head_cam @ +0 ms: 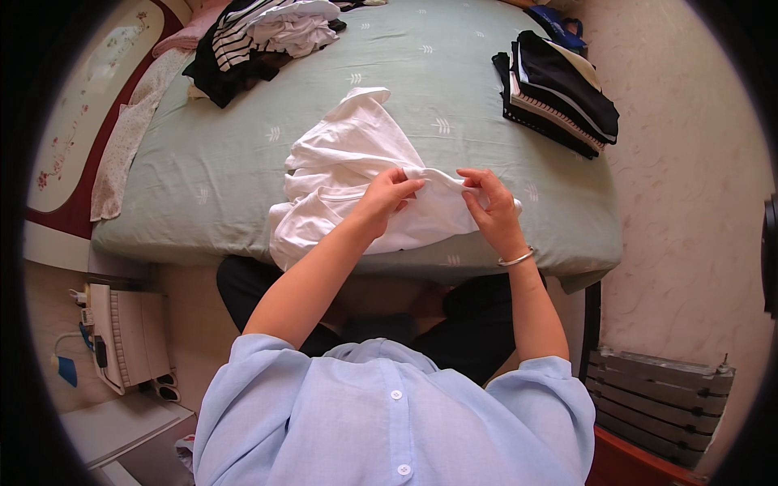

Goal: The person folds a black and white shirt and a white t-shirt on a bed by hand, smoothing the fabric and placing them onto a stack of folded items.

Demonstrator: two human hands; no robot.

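A white shirt (358, 146) lies partly spread and creased on the light green bed sheet (231, 146), near the bed's front edge. Its neckline faces left, and one corner points away from me. My left hand (389, 197) pinches the fabric between thumb and fingers around the middle of the garment. To the right, my right hand (489, 203), with a bangle (516, 257) at the wrist, holds the same edge near its right end. A strip of the edge runs between the two hands. The cloth beneath my fingers is partly hidden.
Rumpled black, striped and white clothes (261, 45) lie in a heap at the back left. A stack of folded clothes (556, 97) sits near the right edge, with a blue item (556, 27) behind it. Left stands a headboard (91, 103); a grey radiator (659, 401) is low right.
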